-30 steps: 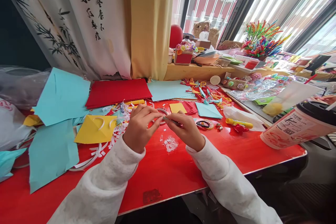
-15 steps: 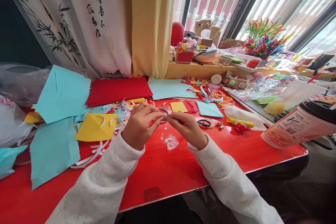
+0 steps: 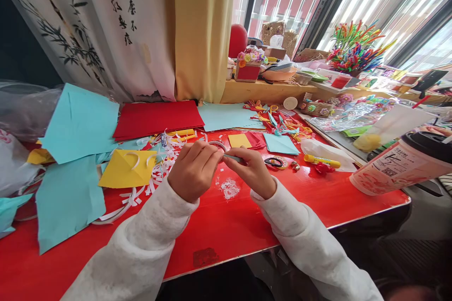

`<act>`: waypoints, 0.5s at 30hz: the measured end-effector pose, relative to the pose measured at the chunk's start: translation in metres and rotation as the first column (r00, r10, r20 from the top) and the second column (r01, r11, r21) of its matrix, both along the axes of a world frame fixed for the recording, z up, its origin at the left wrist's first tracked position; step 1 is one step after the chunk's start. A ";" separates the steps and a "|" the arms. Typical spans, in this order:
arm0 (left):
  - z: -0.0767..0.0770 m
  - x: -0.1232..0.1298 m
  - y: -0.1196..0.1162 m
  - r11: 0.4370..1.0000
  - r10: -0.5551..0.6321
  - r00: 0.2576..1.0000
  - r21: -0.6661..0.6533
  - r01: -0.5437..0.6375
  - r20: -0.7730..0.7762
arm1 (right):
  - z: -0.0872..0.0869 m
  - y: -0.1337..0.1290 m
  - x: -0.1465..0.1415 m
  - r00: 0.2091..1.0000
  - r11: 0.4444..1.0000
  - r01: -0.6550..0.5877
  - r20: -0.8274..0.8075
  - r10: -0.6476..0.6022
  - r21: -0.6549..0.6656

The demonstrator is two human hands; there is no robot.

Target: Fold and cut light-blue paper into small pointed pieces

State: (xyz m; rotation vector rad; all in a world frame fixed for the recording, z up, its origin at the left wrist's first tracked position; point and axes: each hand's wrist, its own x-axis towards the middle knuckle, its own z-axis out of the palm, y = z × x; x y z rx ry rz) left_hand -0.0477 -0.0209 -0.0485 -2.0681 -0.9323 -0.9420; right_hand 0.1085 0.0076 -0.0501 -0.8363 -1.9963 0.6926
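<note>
My left hand [image 3: 193, 169] and my right hand [image 3: 251, 169] meet above the red table [image 3: 219, 225], fingertips nearly touching. Pinched in my right hand is a small blue-grey piece [image 3: 233, 158], mostly covered by the fingers. The fingers of my left hand are closed at its left end; whatever they grip is hidden. Just behind the fingertips shows part of a round ring [image 3: 218, 145]. A whitish dried patch [image 3: 230, 189] lies on the table below the hands. Black-handled scissors [image 3: 273, 162] rest right of my right hand.
Blue sheets [image 3: 70, 202], a yellow piece [image 3: 127, 169] and paper scraps lie left. Red sheets [image 3: 158, 120] are at the back. A blue square [image 3: 280, 144], yellow glue stick [image 3: 322, 161] and large cup [image 3: 395, 164] stand or lie right.
My left hand has shifted slightly right and turned, its fingers now drawn together more. More of the ring behind the fingertips shows. The whole view has shifted slightly.
</note>
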 end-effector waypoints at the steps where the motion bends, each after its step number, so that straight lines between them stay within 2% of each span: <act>1: -0.001 0.000 0.000 1.000 -0.001 1.000 -0.005 0.001 -0.007 | 0.000 0.000 0.000 1.000 1.000 0.008 -0.006 -0.008 -0.004; 4: -0.001 0.001 0.000 0.998 -0.020 0.998 -0.051 0.023 0.056 | 0.000 -0.001 0.001 1.000 0.999 0.022 -0.019 -0.023 -0.025; 8: 0.000 0.002 0.001 0.986 -0.061 0.976 -0.139 0.092 0.210 | 0.000 -0.001 0.002 0.998 0.996 -0.029 -0.057 0.024 -0.082; 15: 0.005 0.003 -0.001 0.933 -0.055 0.921 -0.307 0.185 0.387 | 0.003 0.000 0.005 0.987 0.985 -0.096 -0.140 0.076 -0.146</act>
